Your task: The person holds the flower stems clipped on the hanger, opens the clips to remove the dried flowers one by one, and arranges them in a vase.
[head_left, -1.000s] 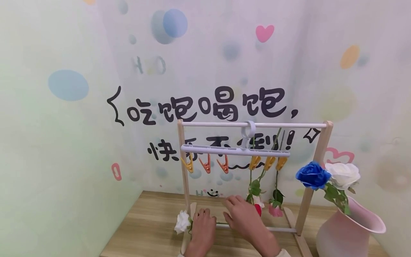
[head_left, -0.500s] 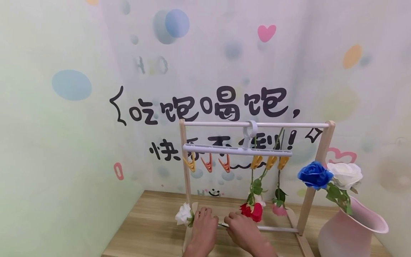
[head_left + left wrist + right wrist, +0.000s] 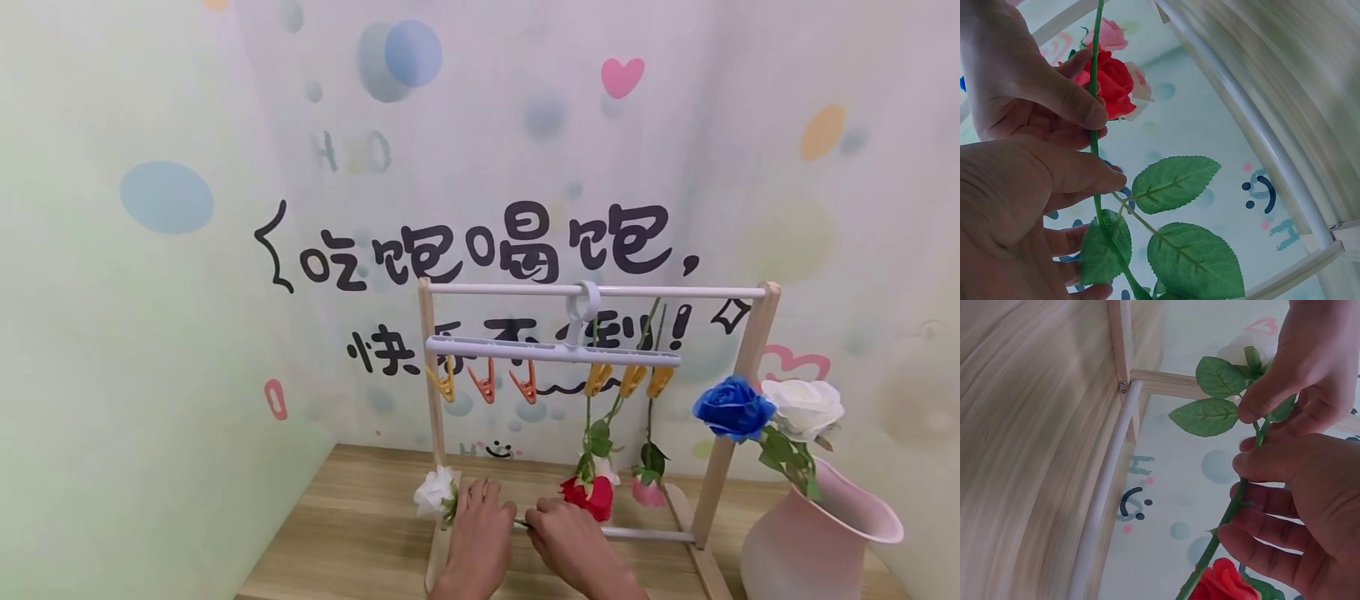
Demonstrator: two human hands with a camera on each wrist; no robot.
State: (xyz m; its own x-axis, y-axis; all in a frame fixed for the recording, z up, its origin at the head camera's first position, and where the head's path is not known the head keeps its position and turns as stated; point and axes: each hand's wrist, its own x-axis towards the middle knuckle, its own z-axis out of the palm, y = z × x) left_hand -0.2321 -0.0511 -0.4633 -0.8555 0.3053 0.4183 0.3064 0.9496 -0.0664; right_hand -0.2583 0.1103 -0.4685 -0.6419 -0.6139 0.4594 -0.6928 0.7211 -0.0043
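In the head view my left hand (image 3: 477,533) and right hand (image 3: 573,542) are side by side, low in front of the rack. Both grip the green stem (image 3: 1222,519) of one artificial white rose (image 3: 435,492), whose bloom sticks out left of my left hand. My left thumb and fingers pinch the stem beside its leaves (image 3: 1175,184), in the left wrist view. Close by, the right thumb (image 3: 1254,464) and fingertips pinch the bare, thorny stretch. A red rose (image 3: 588,497) hangs head down just behind my right hand.
A wooden rack (image 3: 750,342) carries a pale hanger (image 3: 517,350). Three clips on its right, one a yellow clip (image 3: 660,381), hold hanging flowers, including a pink flower (image 3: 648,492); orange clips (image 3: 485,383) dangle left. A pink vase (image 3: 806,542) holds a blue rose (image 3: 733,408) and a white one.
My right hand has come down and onto the stem beside the left hand, uncovering the red rose. The white bloom has shifted slightly right.
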